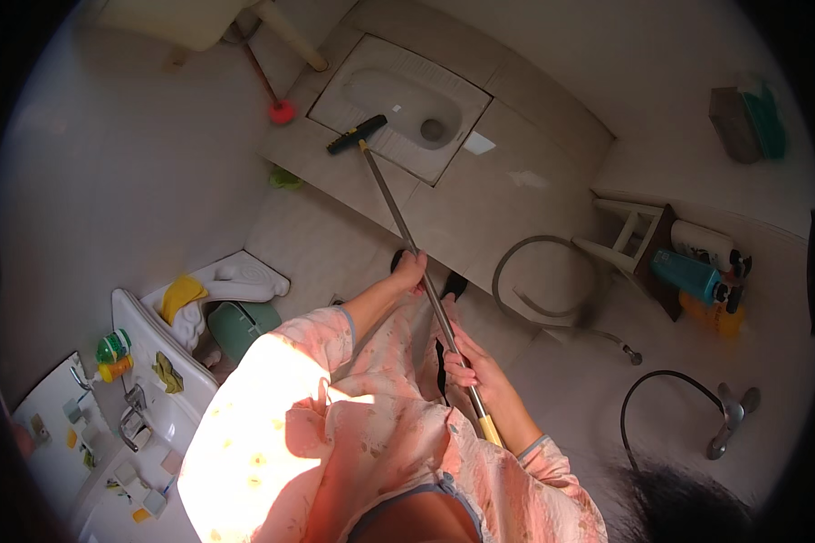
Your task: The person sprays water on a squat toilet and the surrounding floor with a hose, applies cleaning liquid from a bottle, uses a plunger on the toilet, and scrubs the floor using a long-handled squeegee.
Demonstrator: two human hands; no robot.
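Both my hands are wrapped round the metal pole of a long-handled floor brush (pixel 388 197). My left hand (pixel 410 271) grips it about midway. Lower down, closer to my body, my right hand (pixel 477 366) is closed on it above a yellow grip end (pixel 490 430). The pole slants away to a dark, narrow crosswise head (pixel 358 135) with a yellow joint. That head lies at the near left edge of a white squat toilet (pixel 398 104); its underside is hidden, so I cannot tell bristles from a blade.
The toilet sits on a raised tiled step (pixel 480 204). A red plunger (pixel 282 111) stands left of it. At right are a coiled grey hose (pixel 516 303) and a stool (pixel 629 235) beside several bottles. A washbasin (pixel 174 412) and a green bucket (pixel 243 328) are at left.
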